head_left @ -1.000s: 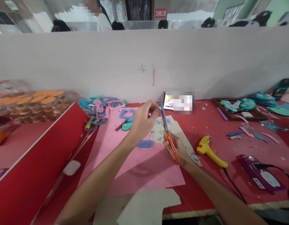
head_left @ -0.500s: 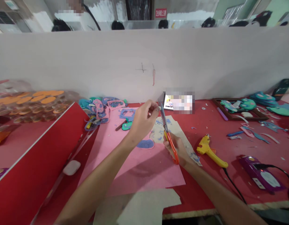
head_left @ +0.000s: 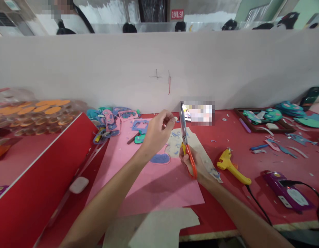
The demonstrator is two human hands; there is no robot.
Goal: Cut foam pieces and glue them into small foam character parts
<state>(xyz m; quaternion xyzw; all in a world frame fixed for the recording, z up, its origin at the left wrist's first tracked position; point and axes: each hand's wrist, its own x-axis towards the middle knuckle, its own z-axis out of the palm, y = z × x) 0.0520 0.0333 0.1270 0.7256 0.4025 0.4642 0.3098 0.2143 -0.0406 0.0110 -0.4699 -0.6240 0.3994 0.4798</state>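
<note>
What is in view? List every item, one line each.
table: one, red, under everything
pink sheet: one, pink, under both hands
scissors: one, orange handles, held upright
white scrap: one, white, left of the blades
glue gun: one, yellow, right of the sheet
foam cut-outs: a pile, blue, pink, teal, behind the sheet
tray: one, brown, far right
purple device: one, purple, near right, cabled
left hand: fingers pinch the scrap
right hand: grips the scissors

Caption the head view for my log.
Right hand holds orange-handled scissors beside left hand pinching a tiny white scrap over a pink sheet.
</note>
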